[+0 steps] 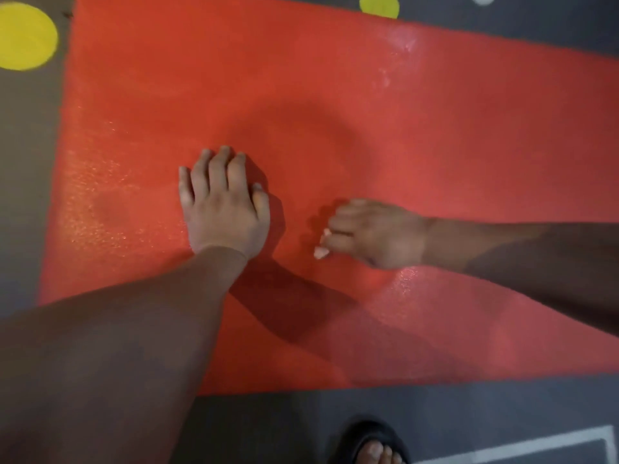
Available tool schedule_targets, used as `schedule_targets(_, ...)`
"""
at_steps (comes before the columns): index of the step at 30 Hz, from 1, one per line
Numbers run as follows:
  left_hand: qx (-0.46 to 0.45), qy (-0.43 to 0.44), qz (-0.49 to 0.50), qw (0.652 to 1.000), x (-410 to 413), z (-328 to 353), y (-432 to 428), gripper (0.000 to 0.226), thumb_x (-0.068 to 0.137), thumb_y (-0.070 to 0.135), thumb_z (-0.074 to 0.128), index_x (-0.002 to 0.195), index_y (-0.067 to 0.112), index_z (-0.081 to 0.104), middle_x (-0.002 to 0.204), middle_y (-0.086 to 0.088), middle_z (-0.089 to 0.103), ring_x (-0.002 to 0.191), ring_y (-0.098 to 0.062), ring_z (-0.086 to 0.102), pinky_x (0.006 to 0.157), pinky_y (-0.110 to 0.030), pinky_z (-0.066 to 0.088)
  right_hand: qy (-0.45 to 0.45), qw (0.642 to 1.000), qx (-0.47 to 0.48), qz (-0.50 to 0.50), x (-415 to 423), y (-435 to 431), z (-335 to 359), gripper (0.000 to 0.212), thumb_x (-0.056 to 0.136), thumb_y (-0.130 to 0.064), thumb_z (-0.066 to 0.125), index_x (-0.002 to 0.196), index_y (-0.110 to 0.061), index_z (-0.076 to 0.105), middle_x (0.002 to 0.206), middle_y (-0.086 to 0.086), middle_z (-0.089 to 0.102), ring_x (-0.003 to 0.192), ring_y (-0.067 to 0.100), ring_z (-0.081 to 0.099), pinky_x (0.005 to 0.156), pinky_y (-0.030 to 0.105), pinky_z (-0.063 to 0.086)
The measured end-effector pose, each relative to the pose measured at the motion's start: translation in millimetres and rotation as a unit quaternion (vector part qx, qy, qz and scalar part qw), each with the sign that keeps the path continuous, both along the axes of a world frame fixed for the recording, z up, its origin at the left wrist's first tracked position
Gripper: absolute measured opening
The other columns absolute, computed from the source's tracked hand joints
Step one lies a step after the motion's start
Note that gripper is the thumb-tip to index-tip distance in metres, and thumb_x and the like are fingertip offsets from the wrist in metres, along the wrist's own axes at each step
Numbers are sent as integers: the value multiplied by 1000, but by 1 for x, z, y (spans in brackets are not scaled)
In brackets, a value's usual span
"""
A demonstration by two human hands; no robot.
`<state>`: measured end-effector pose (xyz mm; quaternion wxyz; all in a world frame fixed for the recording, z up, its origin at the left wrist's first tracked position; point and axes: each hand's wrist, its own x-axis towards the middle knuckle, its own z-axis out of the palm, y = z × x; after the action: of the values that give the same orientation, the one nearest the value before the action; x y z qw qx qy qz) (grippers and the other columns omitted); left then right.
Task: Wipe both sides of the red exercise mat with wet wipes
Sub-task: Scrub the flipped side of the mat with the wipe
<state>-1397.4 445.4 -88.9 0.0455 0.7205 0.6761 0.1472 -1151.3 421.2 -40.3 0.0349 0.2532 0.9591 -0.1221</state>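
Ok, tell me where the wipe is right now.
Head view, right of centre: the wipe is bunched in the right hand, on the red mat, just right of the left hand.

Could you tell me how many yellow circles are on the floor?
2: left circle beside the red mat, second circle at the top edge; others may be hidden.

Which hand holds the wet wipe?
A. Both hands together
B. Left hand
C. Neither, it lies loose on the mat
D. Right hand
D: bits of the white wet wipe stick out from under the curled fingers of the right hand, while the left hand lies flat on the red mat with nothing in it.
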Motion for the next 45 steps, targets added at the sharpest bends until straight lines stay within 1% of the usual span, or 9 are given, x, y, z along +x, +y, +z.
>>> schedule_targets(6, 10, 14, 1, 1000, 0, -3, -1, 52, 95, 38, 48, 142, 15, 54, 151, -5, 50, 147, -31, 35, 123, -55, 18, 36, 941, 110, -318, -17, 42, -16, 17, 100, -22, 45, 101, -12, 58, 87, 12, 61, 80, 37, 58, 73, 47, 46)
schedule_targets(11, 8, 7, 2, 1000, -1, -2, 0, 51, 95, 35, 49, 142, 15, 52, 152, -6, 48, 148, -32, 34, 123, -56, 18, 63, 988, -35, -137, -54, -49, 4, 30, 106, -25, 42, 99, -12, 68, 83, 6, 61, 78, 30, 55, 71, 43, 45)
schedule_targets(15, 11, 6, 2, 1000, 0, -1, -1, 51, 95, 35, 49, 142, 15, 53, 152, -6, 48, 147, -32, 34, 123, -56, 18, 38, 998, 9, -53, -39, -33, 4, 40, 109, -32, 34, 97, -18, 69, 83, 1, 62, 78, 26, 56, 70, 39, 42)
schedule_targets(18, 7, 9, 4, 1000, 1, 0, -1, 52, 95, 36, 47, 142, 15, 53, 152, -6, 48, 148, -32, 34, 124, -55, 17, 35, 968, 118, -218, -13, 26, -4, 27, 102, -26, 41, 103, -17, 67, 87, 8, 66, 81, 33, 60, 71, 43, 47)
schedule_targets(22, -1, 5, 9, 1000, 2, 1, -1, 52, 95, 36, 46, 143, 16, 52, 152, -5, 48, 148, -31, 33, 124, -54, 16, -4, 873, 121, -473, -9, 62, -3, 27, 100, -29, 40, 99, -11, 59, 91, 16, 66, 86, 41, 60, 74, 47, 44)
schedule_targets(27, 1, 8, 7, 1000, 2, 2, -1, 53, 95, 36, 47, 143, 15, 52, 152, -6, 47, 148, -32, 33, 124, -55, 16, 47, 970, 7, -240, -42, -23, 0, 34, 105, -28, 37, 106, -12, 67, 87, 8, 63, 82, 32, 55, 73, 44, 44)
schedule_targets(31, 3, 17, 8, 1000, 2, 0, 0, 53, 95, 37, 46, 143, 16, 51, 151, -6, 48, 147, -32, 34, 124, -55, 16, 32, 987, 8, -160, -10, -33, -2, 29, 104, -26, 41, 111, -21, 68, 93, 1, 66, 86, 28, 58, 74, 41, 45)
schedule_targets(37, 4, 16, 12, 1000, 3, 1, 0, 53, 94, 36, 46, 143, 17, 52, 152, -6, 47, 147, -31, 34, 124, -53, 16, 0, 835, 116, -538, 49, 26, -6, 15, 95, -22, 47, 101, -17, 61, 90, 13, 67, 85, 41, 62, 74, 46, 47)
schedule_targets(45, 4, 6, 10, 1000, 3, 0, -1, 52, 94, 35, 48, 142, 15, 52, 151, -7, 48, 147, -33, 34, 124, -55, 15, 44, 974, -29, -221, 16, -57, -2, 20, 97, -18, 53, 111, -19, 66, 94, 3, 65, 88, 30, 60, 76, 42, 47)
